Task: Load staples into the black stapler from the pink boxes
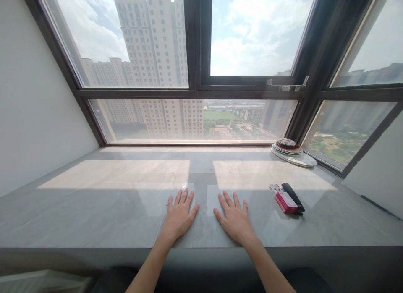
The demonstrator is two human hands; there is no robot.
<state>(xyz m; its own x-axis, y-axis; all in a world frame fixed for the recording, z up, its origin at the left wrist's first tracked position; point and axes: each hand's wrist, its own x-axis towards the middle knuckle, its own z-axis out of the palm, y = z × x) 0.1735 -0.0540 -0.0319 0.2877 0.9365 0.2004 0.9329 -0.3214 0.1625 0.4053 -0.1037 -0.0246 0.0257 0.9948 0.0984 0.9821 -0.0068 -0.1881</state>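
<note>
My left hand [179,215] lies palm down on the grey marble-look window sill [103,217], fingers spread, with nothing in it. A short way to the right, my right hand [234,219] rests flat on the same surface, its fingers also apart and holding nothing. The thumbs point toward each other with a gap between them. Nearest to my right hand, off to its right, is a red and white box [286,202]. A black object [293,197], long and narrow, lies against the box; its kind I cannot make out.
In the far right corner sits a stack of round, flat pieces [287,150], largest at the bottom. Dark window frames [195,93] rise behind the sill, with a metal latch [297,85] on one pane. White walls [40,108] close off the sides. The sill's front edge [94,247] runs below my wrists.
</note>
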